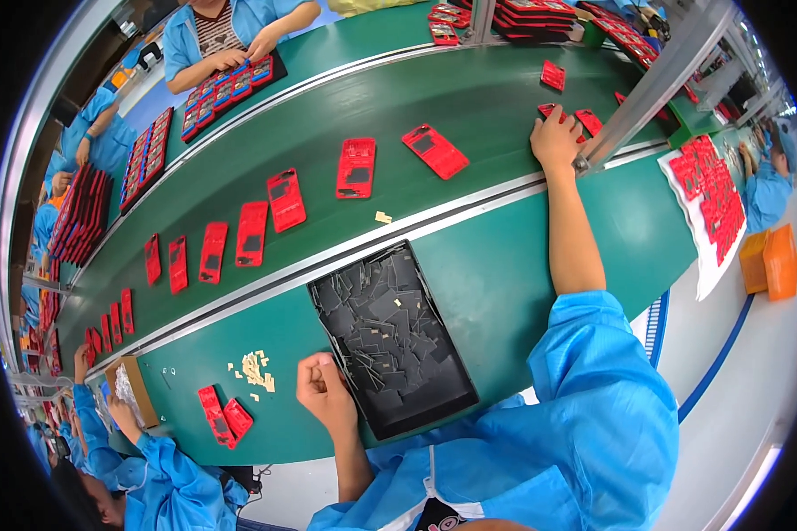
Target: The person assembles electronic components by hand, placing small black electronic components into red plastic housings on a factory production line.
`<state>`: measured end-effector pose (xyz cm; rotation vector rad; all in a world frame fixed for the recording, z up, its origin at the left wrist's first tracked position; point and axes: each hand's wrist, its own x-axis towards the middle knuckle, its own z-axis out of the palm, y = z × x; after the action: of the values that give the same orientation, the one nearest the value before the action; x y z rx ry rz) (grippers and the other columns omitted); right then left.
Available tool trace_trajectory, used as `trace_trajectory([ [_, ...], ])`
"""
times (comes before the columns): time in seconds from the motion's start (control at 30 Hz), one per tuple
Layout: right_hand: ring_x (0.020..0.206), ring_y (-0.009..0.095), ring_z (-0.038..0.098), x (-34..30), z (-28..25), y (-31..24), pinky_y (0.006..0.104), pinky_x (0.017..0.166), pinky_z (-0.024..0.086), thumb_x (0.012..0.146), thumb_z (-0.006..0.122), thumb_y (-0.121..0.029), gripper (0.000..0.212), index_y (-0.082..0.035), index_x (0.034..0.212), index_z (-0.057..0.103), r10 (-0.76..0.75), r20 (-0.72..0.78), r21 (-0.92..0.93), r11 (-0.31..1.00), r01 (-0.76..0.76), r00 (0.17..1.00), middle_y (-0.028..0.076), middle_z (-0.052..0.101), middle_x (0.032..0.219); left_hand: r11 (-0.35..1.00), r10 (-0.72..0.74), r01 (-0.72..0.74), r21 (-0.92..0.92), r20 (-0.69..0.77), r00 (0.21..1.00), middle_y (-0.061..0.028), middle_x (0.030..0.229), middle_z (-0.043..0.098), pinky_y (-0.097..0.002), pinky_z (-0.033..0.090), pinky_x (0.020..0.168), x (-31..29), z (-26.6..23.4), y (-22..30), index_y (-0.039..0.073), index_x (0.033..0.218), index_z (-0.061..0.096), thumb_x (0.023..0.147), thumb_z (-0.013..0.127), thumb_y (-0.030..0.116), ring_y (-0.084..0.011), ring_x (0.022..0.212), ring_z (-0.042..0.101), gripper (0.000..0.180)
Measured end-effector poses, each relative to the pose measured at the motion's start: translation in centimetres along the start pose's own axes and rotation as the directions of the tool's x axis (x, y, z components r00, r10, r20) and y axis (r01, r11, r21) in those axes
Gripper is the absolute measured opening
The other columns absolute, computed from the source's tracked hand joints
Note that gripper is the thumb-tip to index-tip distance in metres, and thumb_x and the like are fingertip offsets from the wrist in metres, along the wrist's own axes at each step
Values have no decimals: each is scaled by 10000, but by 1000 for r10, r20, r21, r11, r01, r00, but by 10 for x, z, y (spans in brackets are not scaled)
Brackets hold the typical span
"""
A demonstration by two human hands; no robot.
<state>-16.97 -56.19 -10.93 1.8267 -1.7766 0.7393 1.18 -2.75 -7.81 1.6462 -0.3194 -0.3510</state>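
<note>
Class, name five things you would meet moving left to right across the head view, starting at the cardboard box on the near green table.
Cardboard box → pair of red cases → black tray → right hand → white sheet.

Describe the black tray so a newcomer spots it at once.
Find the long green conveyor belt, then the green worktable along its near side. On that worktable, just right of the person's left hand, lies the rectangular black tray. Unlike the red casings and the pile of pale pieces to its left, it holds loose, thin dark pieces.
</note>
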Motion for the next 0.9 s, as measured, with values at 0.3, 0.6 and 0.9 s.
trace_trajectory([
  [0.3, 1123, 449, 596, -1, -30, -7, 524, 916, 527, 850, 785, -464, 705, 13, 1319, 565, -126, 65, 423, 902, 87, 990, 253, 622, 1149, 995, -46, 47, -83, 6, 999, 37, 640, 544, -193, 298, 484, 1, -2, 5, 37, 950, 617, 1048, 601, 138, -9, 532, 436, 142],
  [0.6, 992, 345, 653, -92, -260, -118, 436, 893, 535, 676, 937, -300, 802, -14, 1340, 591, -778, -417, 869, -189, 458, 469, 160, 664, 1170, 959, 21, 1, -285, 73, 997, -58, 658, 620, -207, 327, 451, 2, -17, 49, -20, 1036, 645, 1107, 458, 264, -70, 492, 500, 347],
  [0.9, 1095, 360, 638, -152, -313, -152, 417, 926, 529, 822, 824, -164, 477, 35, 1216, 642, -832, -461, 887, -442, 135, 309, 193, 647, 1226, 847, -156, 316, -428, 369, 916, -230, 964, 742, -236, 463, 448, 4, -41, 57, -57, 1251, 565, 1039, 584, 141, -209, 606, 715, 291],
])
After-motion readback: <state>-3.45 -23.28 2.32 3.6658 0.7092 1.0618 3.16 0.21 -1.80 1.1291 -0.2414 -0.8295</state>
